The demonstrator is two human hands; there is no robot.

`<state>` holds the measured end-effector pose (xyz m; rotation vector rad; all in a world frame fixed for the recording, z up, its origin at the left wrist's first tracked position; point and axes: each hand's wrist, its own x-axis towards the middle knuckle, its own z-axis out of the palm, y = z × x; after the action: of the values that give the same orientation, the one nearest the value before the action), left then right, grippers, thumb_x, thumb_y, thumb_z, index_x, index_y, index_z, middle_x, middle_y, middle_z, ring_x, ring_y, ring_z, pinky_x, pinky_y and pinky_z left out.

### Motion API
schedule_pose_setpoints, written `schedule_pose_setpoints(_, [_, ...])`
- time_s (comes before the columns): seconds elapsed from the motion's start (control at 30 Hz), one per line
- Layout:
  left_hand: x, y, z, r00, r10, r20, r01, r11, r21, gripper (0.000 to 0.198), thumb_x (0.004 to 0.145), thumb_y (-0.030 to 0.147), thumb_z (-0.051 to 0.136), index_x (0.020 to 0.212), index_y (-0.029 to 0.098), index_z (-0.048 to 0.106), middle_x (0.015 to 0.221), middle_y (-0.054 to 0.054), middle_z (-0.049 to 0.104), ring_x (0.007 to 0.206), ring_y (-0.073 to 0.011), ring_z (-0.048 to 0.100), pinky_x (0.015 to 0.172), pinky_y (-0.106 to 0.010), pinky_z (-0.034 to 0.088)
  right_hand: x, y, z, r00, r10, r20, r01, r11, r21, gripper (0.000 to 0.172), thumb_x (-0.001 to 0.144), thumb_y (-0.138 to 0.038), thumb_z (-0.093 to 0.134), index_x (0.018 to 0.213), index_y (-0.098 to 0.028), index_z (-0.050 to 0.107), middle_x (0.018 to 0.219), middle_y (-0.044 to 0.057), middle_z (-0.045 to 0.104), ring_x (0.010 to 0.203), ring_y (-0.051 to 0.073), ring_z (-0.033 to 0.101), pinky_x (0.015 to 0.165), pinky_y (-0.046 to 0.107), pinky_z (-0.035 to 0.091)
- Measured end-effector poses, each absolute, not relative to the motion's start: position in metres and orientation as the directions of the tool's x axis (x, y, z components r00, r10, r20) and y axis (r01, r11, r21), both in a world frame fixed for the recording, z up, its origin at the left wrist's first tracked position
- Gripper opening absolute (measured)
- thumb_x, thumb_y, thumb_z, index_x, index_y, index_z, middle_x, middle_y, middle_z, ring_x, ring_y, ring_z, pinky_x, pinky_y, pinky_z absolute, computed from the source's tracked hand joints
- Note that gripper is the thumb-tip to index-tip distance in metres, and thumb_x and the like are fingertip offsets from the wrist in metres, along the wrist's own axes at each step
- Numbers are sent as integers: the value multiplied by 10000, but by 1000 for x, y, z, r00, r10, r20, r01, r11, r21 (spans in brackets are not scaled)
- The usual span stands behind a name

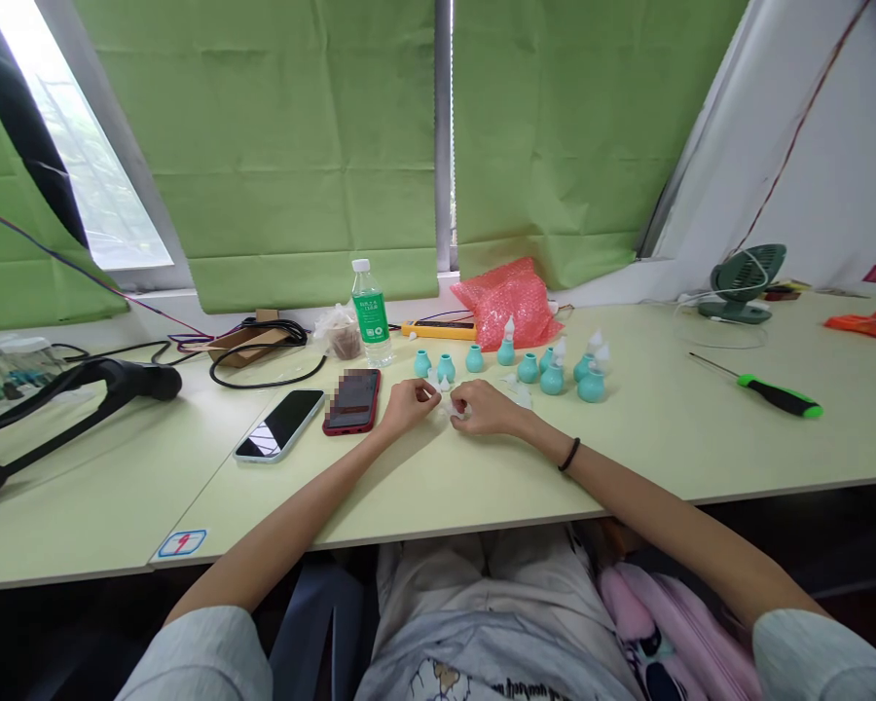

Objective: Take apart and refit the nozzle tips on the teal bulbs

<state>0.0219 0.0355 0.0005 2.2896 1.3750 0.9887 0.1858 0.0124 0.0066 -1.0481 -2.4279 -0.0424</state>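
"Right hand [488,406]?"
"Pinching a translucent piece [453,411], just in front of the teal bulbs [552,381] on the surface [672,419]"
"Left hand [409,404]?"
"Bunched up close by; can't tell if gripping"

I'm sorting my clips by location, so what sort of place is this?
Probably an indoor workroom: there's a long table with a red-marked label near its front edge, small teal bulbs standing on it, and a green-and-black screwdriver lying to the right.

Round turquoise bulbs [552,380] stand loosely grouped, some topped by pointed white tips [509,328].
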Motion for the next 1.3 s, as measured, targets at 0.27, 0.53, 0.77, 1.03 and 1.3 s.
schedule_pose_setpoints(0.27, [23,29,5,331,806,490,522,-589,617,156,630,197,507,727,114,598,703,-41,619,649,-109,554,592,-201,457,186,9,6,-584,677,447,673,712,-199,148,590,-194,520,734,-165,530,689,24,560,657,146,496,601,238,345])
schedule_pose_setpoints(0.53, [25,27,3,405,761,506,548,-645,532,172,634,217,517,749,131,614,758,-40,618,644,-108,548,580,-204,467,196,29,2,-462,747,478,610,659,-441,196,585,-197,542,763,-153,611,680,10,599,608,114,511,585,217,391])
schedule_pose_setpoints(0.77, [24,32,-1,461,728,507,571,-681,459,190,652,218,506,784,140,618,742,-38,606,640,-102,536,577,-199,451,199,35,-1,-427,771,473,578,635,-513,246,570,-175,564,808,-156,625,754,15,623,639,116,519,603,220,413])
schedule_pose_setpoints(1.03, [23,35,-4,506,696,509,538,-717,444,227,657,218,517,853,165,618,714,-23,596,619,-91,518,583,-198,443,201,36,-2,-449,749,487,575,659,-484,237,603,-196,553,826,-165,625,734,11,618,659,117,529,626,222,409])
schedule_pose_setpoints(1.3, [24,34,-5,470,712,522,493,-702,515,196,648,222,526,796,141,625,704,-32,603,615,-98,530,563,-194,447,203,40,-6,-458,731,506,554,680,-481,234,608,-200,552,828,-158,620,739,16,618,661,115,532,625,216,412])
